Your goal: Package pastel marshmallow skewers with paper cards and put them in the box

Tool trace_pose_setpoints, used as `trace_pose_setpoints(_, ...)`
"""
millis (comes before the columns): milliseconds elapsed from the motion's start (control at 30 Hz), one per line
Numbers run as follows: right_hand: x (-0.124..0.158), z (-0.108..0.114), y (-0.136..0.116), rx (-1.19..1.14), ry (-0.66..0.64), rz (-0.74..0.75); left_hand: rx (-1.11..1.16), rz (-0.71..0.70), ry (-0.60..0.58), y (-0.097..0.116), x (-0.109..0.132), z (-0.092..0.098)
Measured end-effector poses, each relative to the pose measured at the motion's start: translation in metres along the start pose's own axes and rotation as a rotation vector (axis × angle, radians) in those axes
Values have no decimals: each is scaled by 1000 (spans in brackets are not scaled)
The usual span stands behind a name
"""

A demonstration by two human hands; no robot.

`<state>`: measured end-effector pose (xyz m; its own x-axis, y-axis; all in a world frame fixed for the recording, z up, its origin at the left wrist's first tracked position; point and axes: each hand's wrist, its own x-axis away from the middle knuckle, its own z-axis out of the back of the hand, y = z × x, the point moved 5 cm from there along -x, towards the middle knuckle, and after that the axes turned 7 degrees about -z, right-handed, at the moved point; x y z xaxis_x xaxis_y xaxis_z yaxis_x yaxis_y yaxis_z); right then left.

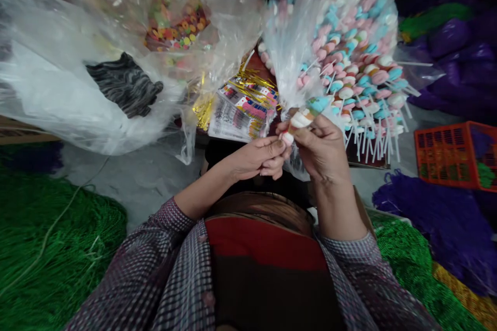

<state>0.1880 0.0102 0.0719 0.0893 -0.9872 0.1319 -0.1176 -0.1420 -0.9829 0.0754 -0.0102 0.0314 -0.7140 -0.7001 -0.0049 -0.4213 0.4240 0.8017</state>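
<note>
Between my hands, in front of my body, is a marshmallow skewer [301,118] in white, pink and blue. My left hand [264,158] pinches its lower, pinkish-white end between thumb and fingers. From the right, my right hand [324,147] is closed round the upper part, its thumb pressed on a white piece. The stick is hidden by my fingers. Just beyond lie printed wrapper bags [243,114] in a stack, with gold twist ties [254,81] scattered on top. Ahead on the right is a heap of similar marshmallow skewers [349,77] with white sticks.
Clear plastic bags [229,10] cover the back left, one with small orange and yellow pieces [190,23]. A black-grey crumpled bag [124,83] lies left. An orange crate [444,158] stands right. Green strands [58,248] and purple strands [438,222] lie on the floor.
</note>
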Motion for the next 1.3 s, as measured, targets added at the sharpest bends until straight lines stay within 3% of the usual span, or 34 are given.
trace_pose_setpoints(100,-13,-6,4,36,113,97,-410,-220,385,15,5,30)
trace_pose_setpoints(200,-36,-14,12,200,70,108,-696,-362,651,27,18,54)
trace_pose_setpoints(300,-69,-15,13,548,17,100,-428,-413,706,31,29,74)
trace_pose_setpoints(400,-102,-14,10,1086,117,101,-65,-426,744,35,36,86)
trace_pose_setpoints(467,-118,-16,15,1406,137,29,53,-416,780,38,39,89)
trace_pose_setpoints(567,-127,-22,27,1622,117,-52,157,-389,799,40,40,89)
trace_pose_setpoints(867,-135,-9,38,1460,229,38,225,-327,787,39,40,87)
trace_pose_setpoints(1000,-132,1,28,1029,242,24,214,-316,781,36,39,87)
trace_pose_setpoints(1100,-110,-6,21,648,149,-7,171,-302,796,33,35,87)
trace_pose_setpoints(1167,-88,-21,16,516,44,26,127,-288,821,32,31,86)
trace_pose_setpoints(1233,-65,-36,13,508,-27,60,76,-268,830,31,26,83)
trace_pose_setpoints(1300,-47,-46,12,587,-3,152,14,-238,826,29,20,81)
